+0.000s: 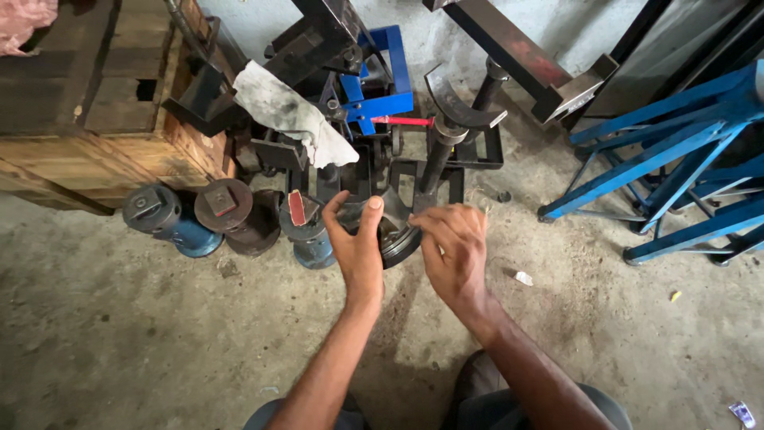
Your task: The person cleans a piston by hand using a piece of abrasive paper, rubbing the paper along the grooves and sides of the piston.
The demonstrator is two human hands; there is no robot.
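Both hands clasp a dark round metal part: left hand curled over its near-left edge, right hand pinching its right rim. Hands hide most of it.

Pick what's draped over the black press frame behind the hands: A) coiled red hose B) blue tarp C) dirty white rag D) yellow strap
C: a dirty white rag hangs over the black press frame, above the left hand and right hand, which meet at a round dark metal part.

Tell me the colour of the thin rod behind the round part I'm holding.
Red rod, lying across the blue bracket; the head view shows it best.
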